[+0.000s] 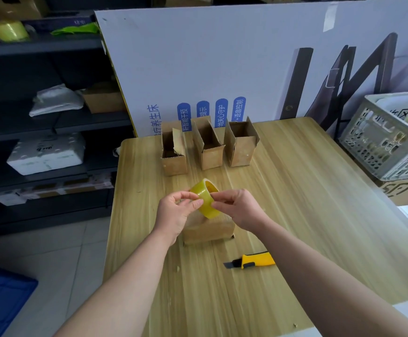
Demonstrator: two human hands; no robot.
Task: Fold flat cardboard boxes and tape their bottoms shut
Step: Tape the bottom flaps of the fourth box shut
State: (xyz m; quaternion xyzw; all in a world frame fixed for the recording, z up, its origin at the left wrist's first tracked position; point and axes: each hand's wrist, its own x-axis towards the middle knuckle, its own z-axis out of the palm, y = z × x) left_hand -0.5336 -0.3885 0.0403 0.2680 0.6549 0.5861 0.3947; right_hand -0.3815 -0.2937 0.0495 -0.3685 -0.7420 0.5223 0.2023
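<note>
1. Storeroom shelving (pixel 52 122) and a printed display board (pixel 222 57) frame a wooden table (pixel 307 190), where three folded boxes (pixel 210 152) stand open-topped along the far edge.
2. Near the table's middle, two hands work a yellow tape roll (pixel 206 201) just above a fourth box (pixel 210 231): the left hand (pixel 176 212) pinches the roll's side, and the right hand (pixel 239 210) picks at its face with curled fingers.
3. The step appears to be freeing the tape end (hard to spot on clear tape). Turning the roll slowly under a fingernail should find it; the strip should then be pulled long enough to overlap both box sides.
4. A utility knife (pixel 254 261) lies toward the near edge, right of the box, handy for the cut.
</note>
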